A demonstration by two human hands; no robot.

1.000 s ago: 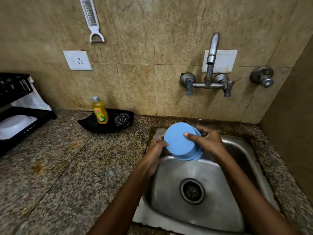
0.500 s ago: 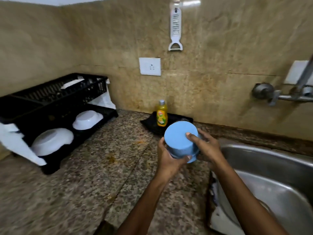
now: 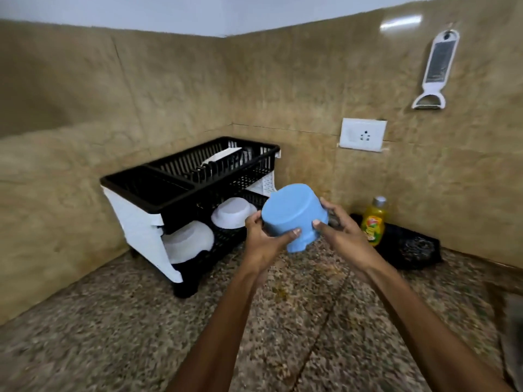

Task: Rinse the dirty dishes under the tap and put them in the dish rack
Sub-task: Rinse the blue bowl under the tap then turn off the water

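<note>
Since the earlier frames the view has swung left, away from the sink: the tap is out of sight, and the two-tier black dish rack [image 3: 198,176] now stands near the middle of the picture in the corner of the tiled walls. The blue bowl [image 3: 294,216] has left the basin and is held in the air over the granite desk [image 3: 113,335], just right of the rack's lower tier and in front of it. It is tipped bottom-up, its flat base turned toward the camera and to the left. The left hand [image 3: 263,244] grips it from below and from the left, the thumb laid across the wall and the other fingers curled behind it. The right hand [image 3: 342,236] holds the opposite side, its thumb pressed on the wall near the rim and its fingers [image 3: 325,203] wrapped over the far edge. Both sets of fingers are curved round the bowl, not spread. In the rack's lower tier lie two white bowls [image 3: 232,212], upside down. A yellow dish soap bottle [image 3: 373,222] stands on a black tray [image 3: 410,250] beside a scrubber [image 3: 416,246], right of the hands. On the wall are a white socket [image 3: 362,134] and a hanging grater [image 3: 435,69].
</note>
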